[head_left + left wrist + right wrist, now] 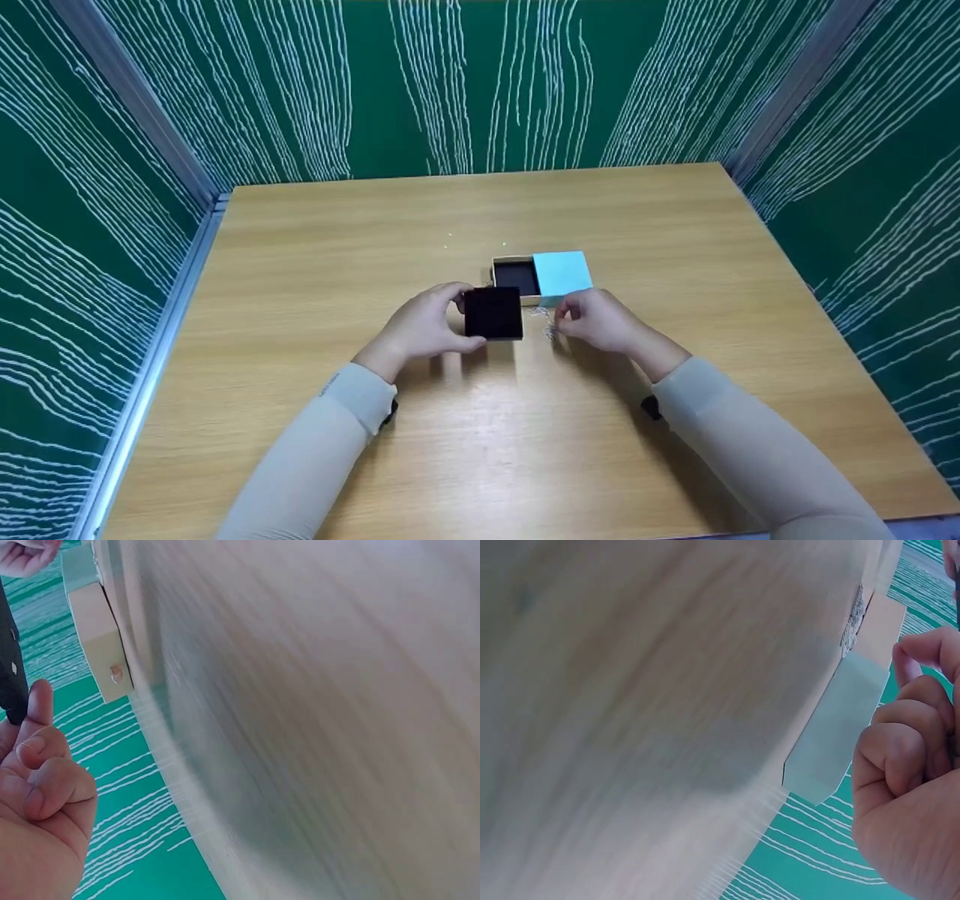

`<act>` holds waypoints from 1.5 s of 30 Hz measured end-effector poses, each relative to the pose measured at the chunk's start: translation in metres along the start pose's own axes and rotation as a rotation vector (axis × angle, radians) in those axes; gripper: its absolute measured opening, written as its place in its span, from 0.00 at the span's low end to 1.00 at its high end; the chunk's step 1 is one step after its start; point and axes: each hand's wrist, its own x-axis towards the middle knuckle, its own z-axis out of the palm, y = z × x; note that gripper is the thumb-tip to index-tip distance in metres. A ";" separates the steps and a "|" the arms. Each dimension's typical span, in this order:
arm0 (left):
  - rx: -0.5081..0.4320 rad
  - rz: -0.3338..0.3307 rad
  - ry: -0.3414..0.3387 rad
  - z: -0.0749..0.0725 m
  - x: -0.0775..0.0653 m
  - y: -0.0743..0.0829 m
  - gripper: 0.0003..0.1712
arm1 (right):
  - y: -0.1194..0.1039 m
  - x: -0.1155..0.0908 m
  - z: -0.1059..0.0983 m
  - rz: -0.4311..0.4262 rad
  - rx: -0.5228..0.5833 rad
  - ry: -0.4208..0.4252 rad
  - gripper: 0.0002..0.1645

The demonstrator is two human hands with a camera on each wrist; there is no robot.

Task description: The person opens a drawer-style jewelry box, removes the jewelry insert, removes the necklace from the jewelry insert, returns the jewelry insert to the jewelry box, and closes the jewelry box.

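Observation:
A thin black square box insert is held by its left edges between the thumb and fingers of my left hand, raised above the table. The left wrist view shows a small slit in the insert. Beyond it lies a drawer-style gift box: a light blue sleeve with its black-lined drawer pulled out to the left. A silvery chain lies heaped along the box's near side. My right hand is beside the chain, thumb and index fingertips together, other fingers curled; nothing shows between them.
Several tiny white specks lie on the wooden table behind the box. Green walls with white wavy lines rise at the back and both sides. Metal posts stand in the corners.

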 end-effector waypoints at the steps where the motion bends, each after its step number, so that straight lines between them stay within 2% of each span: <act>1: 0.003 -0.005 0.001 0.000 0.001 0.000 0.49 | 0.000 0.000 -0.001 0.005 0.003 0.003 0.07; 9: 0.020 -0.025 -0.004 0.000 0.006 0.001 0.51 | 0.001 0.001 -0.010 0.033 0.063 0.040 0.10; 15: 0.015 -0.034 -0.003 -0.001 0.008 0.001 0.51 | 0.009 0.005 -0.024 0.029 0.143 0.078 0.27; 20: -0.003 -0.021 0.006 -0.002 0.011 0.000 0.48 | 0.021 0.012 -0.042 0.076 0.168 0.089 0.44; 24: -0.005 -0.032 0.014 -0.003 0.012 -0.003 0.49 | 0.034 0.018 -0.053 0.132 0.194 0.059 0.52; 31: -0.024 -0.043 0.017 -0.002 0.016 -0.008 0.49 | 0.060 0.027 -0.061 0.168 0.278 -0.056 0.64; 35: -0.044 -0.060 0.018 0.000 0.019 -0.009 0.49 | 0.067 0.031 -0.063 0.176 0.278 -0.088 0.66; 45: -0.014 -0.101 0.022 -0.003 0.029 -0.005 0.53 | 0.070 0.036 -0.065 0.201 0.267 -0.103 0.62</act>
